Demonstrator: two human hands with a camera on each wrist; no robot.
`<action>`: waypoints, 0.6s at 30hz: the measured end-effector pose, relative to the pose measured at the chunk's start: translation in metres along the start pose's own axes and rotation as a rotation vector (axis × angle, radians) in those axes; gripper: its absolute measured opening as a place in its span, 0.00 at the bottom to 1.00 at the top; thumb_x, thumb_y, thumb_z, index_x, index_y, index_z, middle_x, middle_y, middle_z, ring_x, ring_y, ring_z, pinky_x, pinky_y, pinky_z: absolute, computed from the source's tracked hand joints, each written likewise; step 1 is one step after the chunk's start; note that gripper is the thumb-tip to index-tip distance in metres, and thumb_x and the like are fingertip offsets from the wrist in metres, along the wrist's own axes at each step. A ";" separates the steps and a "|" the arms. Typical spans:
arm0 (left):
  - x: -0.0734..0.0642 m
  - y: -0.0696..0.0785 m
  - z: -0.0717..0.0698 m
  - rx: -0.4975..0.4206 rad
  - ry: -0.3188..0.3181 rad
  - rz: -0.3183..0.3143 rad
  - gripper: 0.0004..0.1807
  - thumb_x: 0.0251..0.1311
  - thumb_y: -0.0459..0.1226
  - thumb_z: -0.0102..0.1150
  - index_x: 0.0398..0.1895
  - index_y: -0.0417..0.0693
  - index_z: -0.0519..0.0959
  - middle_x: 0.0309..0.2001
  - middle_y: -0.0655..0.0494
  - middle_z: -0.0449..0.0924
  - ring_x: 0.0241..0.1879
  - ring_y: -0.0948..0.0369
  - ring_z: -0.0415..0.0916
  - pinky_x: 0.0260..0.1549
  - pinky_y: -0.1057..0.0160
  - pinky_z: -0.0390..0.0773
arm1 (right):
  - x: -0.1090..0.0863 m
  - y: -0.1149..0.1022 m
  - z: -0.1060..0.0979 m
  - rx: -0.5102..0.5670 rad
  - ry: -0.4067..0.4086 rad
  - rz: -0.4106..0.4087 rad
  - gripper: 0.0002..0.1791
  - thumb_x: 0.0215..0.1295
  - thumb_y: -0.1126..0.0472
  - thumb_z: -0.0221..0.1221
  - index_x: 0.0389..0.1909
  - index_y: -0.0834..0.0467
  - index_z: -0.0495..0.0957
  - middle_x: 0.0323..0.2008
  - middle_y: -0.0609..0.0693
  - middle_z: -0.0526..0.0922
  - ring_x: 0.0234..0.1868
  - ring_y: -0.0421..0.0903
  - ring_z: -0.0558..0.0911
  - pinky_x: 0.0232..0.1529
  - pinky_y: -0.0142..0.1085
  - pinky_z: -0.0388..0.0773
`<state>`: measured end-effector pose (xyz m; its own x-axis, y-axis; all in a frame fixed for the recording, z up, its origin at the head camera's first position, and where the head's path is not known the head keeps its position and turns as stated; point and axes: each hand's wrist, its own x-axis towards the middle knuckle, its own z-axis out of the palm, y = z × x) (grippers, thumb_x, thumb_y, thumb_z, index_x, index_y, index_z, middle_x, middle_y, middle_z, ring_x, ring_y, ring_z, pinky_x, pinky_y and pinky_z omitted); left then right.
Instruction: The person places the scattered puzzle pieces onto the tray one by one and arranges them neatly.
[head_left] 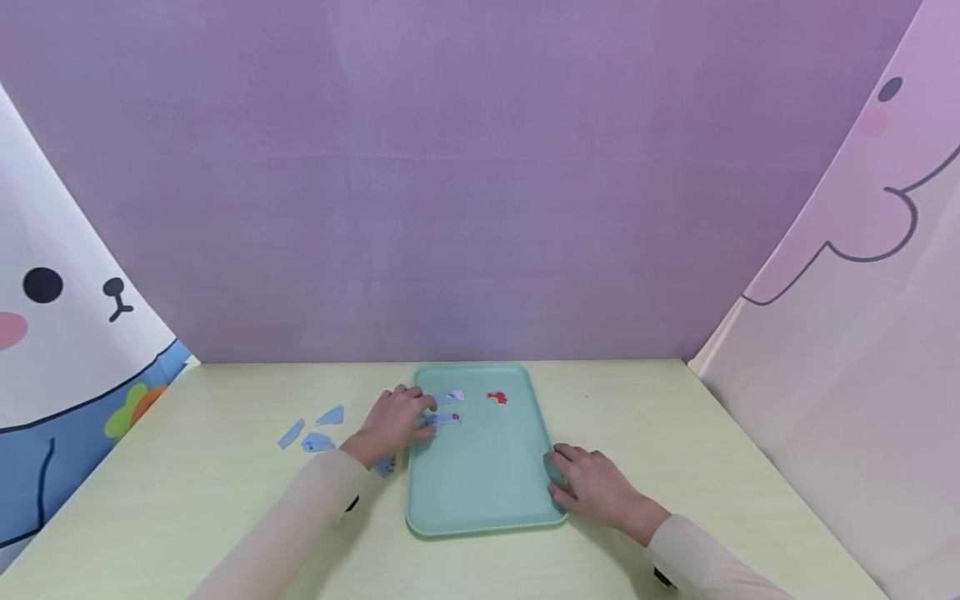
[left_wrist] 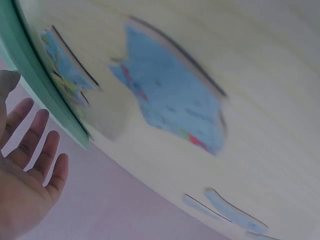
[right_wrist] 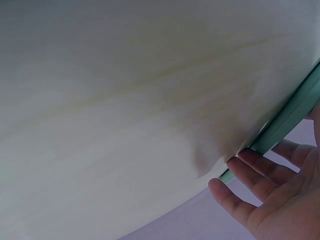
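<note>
A pale green tray (head_left: 487,492) lies between the two hands. At its left edge is my left hand (head_left: 397,421), fingers loosely bent over the rim, the tips near two light-blue printed pieces (head_left: 450,397) inside the tray. The left wrist view shows the fingers spread and relaxed, with nothing between them. My right hand (head_left: 600,485) rests at the tray's right edge; its nearly straight fingers (right_wrist: 255,182) touch the rim (right_wrist: 285,117). A small red piece (head_left: 497,398) lies near the tray's far end.
Left of the tray, several flat, irregular blue pieces (head_left: 318,442) lie on the pale table (head_left: 187,500). One piece (left_wrist: 67,62) sits close against the tray's outer side; a larger one (left_wrist: 170,90) lies beside it. A purple backdrop (head_left: 480,208) stands behind the table.
</note>
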<state>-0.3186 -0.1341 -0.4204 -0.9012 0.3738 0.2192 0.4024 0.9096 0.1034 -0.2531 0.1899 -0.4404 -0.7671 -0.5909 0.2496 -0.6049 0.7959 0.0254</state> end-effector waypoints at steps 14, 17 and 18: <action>-0.021 -0.022 -0.011 0.009 0.056 0.030 0.14 0.51 0.45 0.63 0.42 0.53 0.80 0.40 0.55 0.77 0.37 0.55 0.70 0.35 0.52 0.72 | 0.000 0.001 0.000 0.004 0.006 -0.003 0.21 0.57 0.52 0.58 0.49 0.60 0.74 0.48 0.57 0.77 0.47 0.53 0.79 0.40 0.46 0.76; -0.026 -0.025 -0.010 0.016 0.057 0.028 0.14 0.52 0.45 0.62 0.41 0.52 0.80 0.39 0.55 0.77 0.37 0.55 0.69 0.34 0.52 0.72 | 0.000 0.002 0.002 -0.002 0.008 -0.006 0.22 0.57 0.51 0.57 0.49 0.60 0.74 0.48 0.57 0.77 0.47 0.52 0.79 0.40 0.46 0.76; -0.028 -0.026 -0.010 0.016 0.055 0.028 0.14 0.52 0.45 0.62 0.41 0.52 0.80 0.39 0.55 0.77 0.37 0.55 0.70 0.34 0.52 0.71 | 0.000 0.002 0.002 0.000 0.007 -0.007 0.22 0.57 0.51 0.57 0.49 0.60 0.74 0.48 0.57 0.77 0.47 0.52 0.79 0.40 0.46 0.76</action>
<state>-0.3023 -0.1698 -0.4193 -0.8793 0.3888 0.2749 0.4242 0.9019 0.0812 -0.2546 0.1911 -0.4424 -0.7616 -0.5952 0.2562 -0.6100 0.7920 0.0268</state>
